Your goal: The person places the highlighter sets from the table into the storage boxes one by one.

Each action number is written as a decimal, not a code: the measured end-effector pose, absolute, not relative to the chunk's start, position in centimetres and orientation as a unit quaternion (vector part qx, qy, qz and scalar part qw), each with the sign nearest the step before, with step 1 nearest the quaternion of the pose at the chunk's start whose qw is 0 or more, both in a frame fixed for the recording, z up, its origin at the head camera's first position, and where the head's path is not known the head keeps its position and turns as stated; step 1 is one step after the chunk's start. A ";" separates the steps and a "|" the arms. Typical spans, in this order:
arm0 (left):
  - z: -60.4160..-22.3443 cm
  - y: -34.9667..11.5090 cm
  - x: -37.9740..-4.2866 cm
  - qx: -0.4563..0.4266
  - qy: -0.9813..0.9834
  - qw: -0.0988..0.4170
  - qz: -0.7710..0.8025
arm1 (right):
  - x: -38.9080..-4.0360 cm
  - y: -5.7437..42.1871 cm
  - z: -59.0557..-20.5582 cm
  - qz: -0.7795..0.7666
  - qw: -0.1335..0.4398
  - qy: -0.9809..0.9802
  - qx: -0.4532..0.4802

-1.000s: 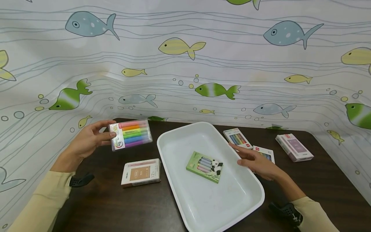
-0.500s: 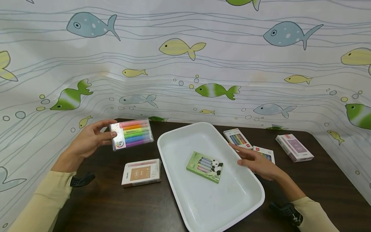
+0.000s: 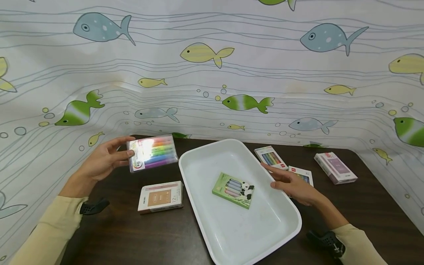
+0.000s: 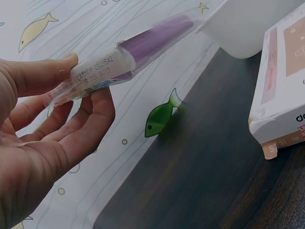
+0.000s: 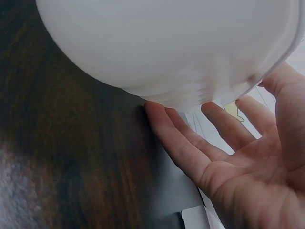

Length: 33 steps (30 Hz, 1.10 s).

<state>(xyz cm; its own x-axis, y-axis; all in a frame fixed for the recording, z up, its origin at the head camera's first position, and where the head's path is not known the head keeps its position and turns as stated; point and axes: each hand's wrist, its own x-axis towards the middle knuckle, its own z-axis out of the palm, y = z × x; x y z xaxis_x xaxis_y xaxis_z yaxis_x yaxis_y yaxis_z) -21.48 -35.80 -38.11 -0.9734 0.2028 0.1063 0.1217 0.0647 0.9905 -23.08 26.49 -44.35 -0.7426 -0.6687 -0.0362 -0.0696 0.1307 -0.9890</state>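
Observation:
My left hand [image 3: 103, 159] pinches a clear pack of highlighters [image 3: 159, 152] by its left end, thumb on the front. It is held up above the far left of the table, glare washing out part of its face. In the left wrist view the pack [image 4: 157, 43] appears edge-on, purple side showing. My right hand [image 3: 293, 186] holds the right rim of a white plastic tray [image 3: 212, 224]; in the right wrist view the fingers [image 5: 178, 136] touch its outer wall, with the thumb at the rim. Inside the tray lies a green pen box [image 3: 233, 190] with a panda print.
A white and tan pen box [image 3: 161, 197] lies left of the tray. Right of it are two small white boxes with coloured sticks pictured, one box [image 3: 271, 158] behind the other [image 3: 303, 175], partly hidden by my hand. Further right lies a white and purple box [image 3: 335, 168].
The highlighter pack has shifted slightly right and tilted, so glare now covers part of its front. My right hand and the tray stay in place.

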 end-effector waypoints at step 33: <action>-37.1 -29.8 -19.8 0.166 0.736 0.101 0.649 | -22.9 26.4 -44.1 -0.592 0.237 0.724 -0.265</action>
